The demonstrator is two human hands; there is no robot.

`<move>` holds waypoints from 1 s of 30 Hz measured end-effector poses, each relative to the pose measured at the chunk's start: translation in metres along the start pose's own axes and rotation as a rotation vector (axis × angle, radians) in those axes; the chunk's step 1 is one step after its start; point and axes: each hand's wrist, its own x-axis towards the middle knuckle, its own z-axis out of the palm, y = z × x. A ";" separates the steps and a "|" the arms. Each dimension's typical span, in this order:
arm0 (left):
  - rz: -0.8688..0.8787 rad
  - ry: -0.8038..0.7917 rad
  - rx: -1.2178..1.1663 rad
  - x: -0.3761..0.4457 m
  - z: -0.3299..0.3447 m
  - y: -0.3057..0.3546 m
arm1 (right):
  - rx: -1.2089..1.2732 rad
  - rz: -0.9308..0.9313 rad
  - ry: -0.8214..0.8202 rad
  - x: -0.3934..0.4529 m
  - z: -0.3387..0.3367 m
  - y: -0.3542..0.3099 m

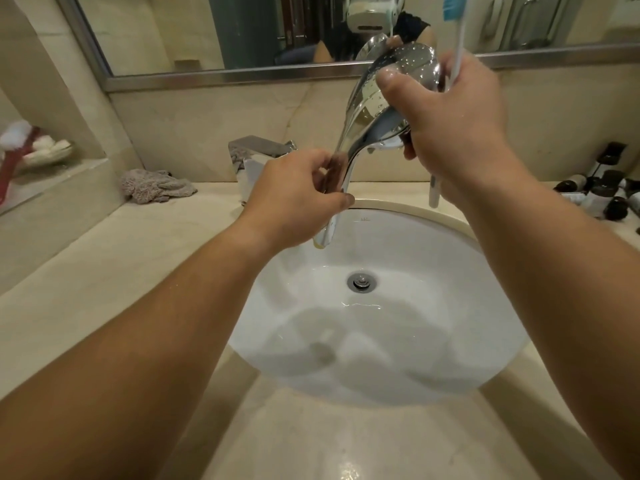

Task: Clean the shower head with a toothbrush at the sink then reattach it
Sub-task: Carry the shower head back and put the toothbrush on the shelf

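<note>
A chrome shower head (372, 112) is held up over the white sink (398, 341), its round face raised near the mirror. My left hand (294, 199) grips the slim handle, whose end hangs below the fist. My right hand (453, 123) clasps the wide head, thumb pressed on its wet surface. The same hand also holds a white toothbrush (459, 36) upright, its blue bristles at the top edge and its tail sticking out below the palm.
A chrome faucet (258, 150) stands behind the sink. A grey cloth (156, 185) lies on the beige counter at the left. Dark small bottles (602, 188) crowd the right side. A mirror (214, 32) spans the wall.
</note>
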 end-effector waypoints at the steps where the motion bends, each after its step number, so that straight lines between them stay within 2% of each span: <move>1: -0.003 0.001 -0.008 -0.001 0.001 -0.001 | -0.006 0.004 -0.004 0.000 0.000 0.001; 8: -0.021 -0.029 -0.034 -0.004 0.006 -0.003 | -0.106 0.014 -0.034 -0.006 0.002 0.003; 11: 0.041 0.051 -0.041 0.002 -0.008 0.010 | -0.105 -0.112 -0.018 -0.003 -0.005 -0.013; 14: 0.121 0.138 -0.059 0.008 -0.010 0.016 | -0.029 -0.255 0.127 0.005 -0.007 -0.020; 16: 0.057 0.002 0.070 0.001 0.007 -0.002 | -0.118 -0.127 0.096 -0.005 0.003 0.005; 18: -0.061 -0.219 0.184 -0.015 0.030 -0.027 | -0.263 0.111 -0.054 -0.031 0.011 0.041; 19: -0.091 -0.249 0.198 -0.020 0.035 -0.035 | -0.274 0.186 -0.096 -0.039 0.013 0.052; 21: -0.071 -0.186 0.201 -0.015 0.032 -0.034 | -0.223 0.215 -0.067 -0.034 0.012 0.052; 24: -0.013 -0.122 0.190 0.005 0.002 -0.003 | -0.136 0.109 -0.063 -0.007 0.003 0.017; 28: 0.043 -0.074 0.061 0.021 -0.021 0.022 | -0.099 -0.070 -0.014 0.009 -0.008 -0.020; 30: 0.040 -0.061 0.053 0.016 -0.014 0.018 | -0.131 -0.068 -0.010 0.006 -0.006 -0.020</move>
